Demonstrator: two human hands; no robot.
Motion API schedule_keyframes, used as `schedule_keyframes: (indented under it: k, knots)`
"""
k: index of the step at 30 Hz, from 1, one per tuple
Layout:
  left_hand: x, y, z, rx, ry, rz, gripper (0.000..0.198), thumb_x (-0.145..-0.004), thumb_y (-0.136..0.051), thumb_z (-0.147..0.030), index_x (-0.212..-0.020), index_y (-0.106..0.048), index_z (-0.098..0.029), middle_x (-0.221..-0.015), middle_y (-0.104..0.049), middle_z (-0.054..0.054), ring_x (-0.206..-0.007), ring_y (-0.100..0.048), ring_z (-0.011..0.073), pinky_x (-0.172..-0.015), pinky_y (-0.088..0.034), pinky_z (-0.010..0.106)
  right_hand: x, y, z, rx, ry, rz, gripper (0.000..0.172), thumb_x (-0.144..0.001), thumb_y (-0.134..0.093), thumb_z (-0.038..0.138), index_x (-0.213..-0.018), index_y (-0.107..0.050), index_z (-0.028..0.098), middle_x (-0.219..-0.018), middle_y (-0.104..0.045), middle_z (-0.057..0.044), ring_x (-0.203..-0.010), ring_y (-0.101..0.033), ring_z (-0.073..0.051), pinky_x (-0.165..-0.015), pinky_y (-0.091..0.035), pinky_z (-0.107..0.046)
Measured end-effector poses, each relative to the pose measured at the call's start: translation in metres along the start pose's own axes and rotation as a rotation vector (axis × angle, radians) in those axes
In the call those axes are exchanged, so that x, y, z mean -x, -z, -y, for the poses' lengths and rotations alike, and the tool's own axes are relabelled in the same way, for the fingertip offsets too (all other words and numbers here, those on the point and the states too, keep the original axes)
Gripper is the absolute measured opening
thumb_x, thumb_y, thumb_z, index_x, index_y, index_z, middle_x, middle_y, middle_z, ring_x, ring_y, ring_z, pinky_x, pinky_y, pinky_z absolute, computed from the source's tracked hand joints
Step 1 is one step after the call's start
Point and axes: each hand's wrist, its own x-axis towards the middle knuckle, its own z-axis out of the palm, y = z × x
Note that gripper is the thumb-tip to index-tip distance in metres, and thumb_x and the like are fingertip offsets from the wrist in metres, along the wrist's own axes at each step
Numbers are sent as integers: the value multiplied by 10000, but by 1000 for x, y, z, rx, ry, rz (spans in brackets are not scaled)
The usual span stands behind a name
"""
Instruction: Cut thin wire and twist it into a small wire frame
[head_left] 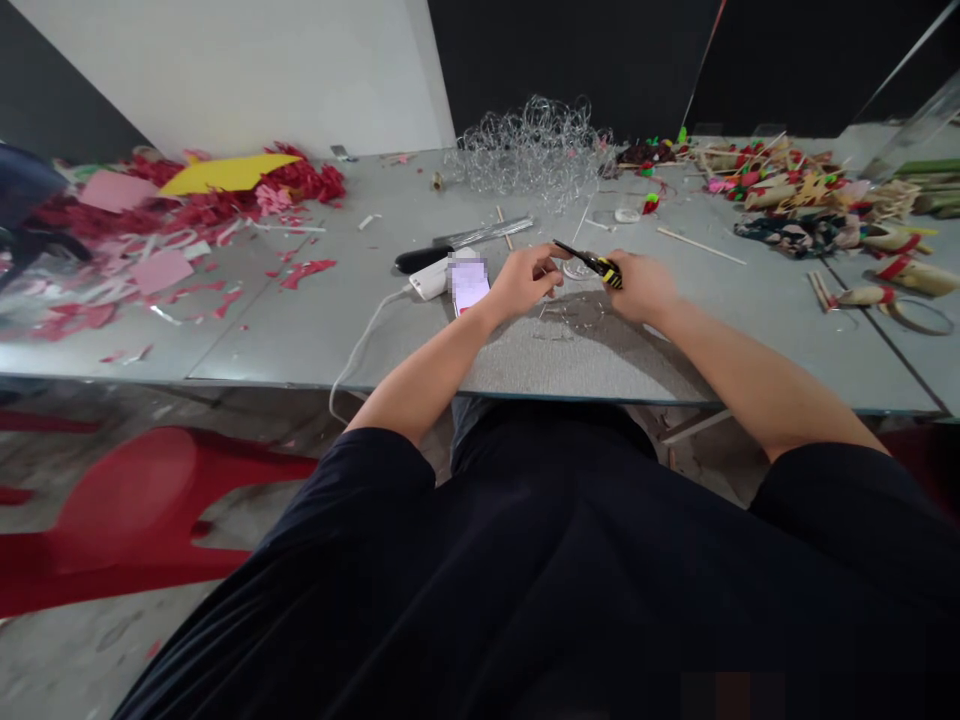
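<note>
My right hand (637, 285) is wrapped round a pair of pliers (609, 272) with black and yellow handles, its dark jaws pointing left. At the jaws' tip is my left hand (525, 280), with fingers curled and pinched; anything between them is too small to make out. Thin loops of wire lie on the table just under both hands. Behind them rises a tangled heap of silvery wire rings (532, 150). A lit phone (470, 285) lies just left of my left hand.
A white power block (431, 281) with a cable and a black-handled tool (424, 260) lie left of centre. Red and pink paper scraps (150, 270) cover the table's left side. Bamboo pieces and small colourful ornaments (795, 190) crowd the right. A red stool (127, 500) stands below left.
</note>
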Motion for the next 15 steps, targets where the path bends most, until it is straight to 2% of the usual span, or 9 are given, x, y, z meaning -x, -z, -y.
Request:
schedule_keyframes:
  k: [4, 9, 11, 13, 15]
  knots:
    - [0, -1, -1, 4, -3, 3, 286, -1074, -873, -181, -1341, -867, -282, -970, -873, 24, -764, -836, 184, -819, -718, 383, 2, 4, 3, -3, -3, 2, 598, -1165, -697, 638, -1689, -831, 383, -1568, -901, -140, -1478, -805, -541, -1225, -650, -662]
    - [2, -3, -11, 27, 57, 0, 333, -1056, -827, -38, -1315, -867, -243, -955, -858, 20, -776, -814, 169, -830, -698, 374, 0, 4, 3, 17, -27, 20, 601, -1185, -660, 612, -1700, -829, 351, -1548, -906, -165, -1456, -803, -555, -1223, -642, -676]
    - [0, 5, -26, -5, 85, -17, 339, -1057, -832, 13, -1289, -858, -232, -952, -872, 16, -805, -814, 155, -849, -682, 353, -1, 4, 2, 27, -23, 8, 597, -1194, -635, 586, -1692, -836, 326, -1538, -907, -187, -1431, -815, -560, -1198, -648, -682]
    - [-7, 23, -48, -14, 35, -138, 258, -1083, -857, 23, -1172, -850, -218, -969, -893, 15, -825, -783, 129, -876, -663, 325, -2, 4, 0, 36, -29, -11, 598, -1204, -611, 581, -1685, -837, 308, -1535, -906, -204, -1406, -831, -557, -1163, -658, -679]
    - [-17, 46, -77, 27, -37, -207, 223, -1163, -758, 8, -1141, -848, -194, -1044, -897, 29, -895, -792, 116, -929, -655, 311, -4, 3, -3, 36, -31, -24, 595, -1223, -591, 599, -1674, -835, 298, -1534, -906, -208, -1408, -843, -540, -1147, -663, -655]
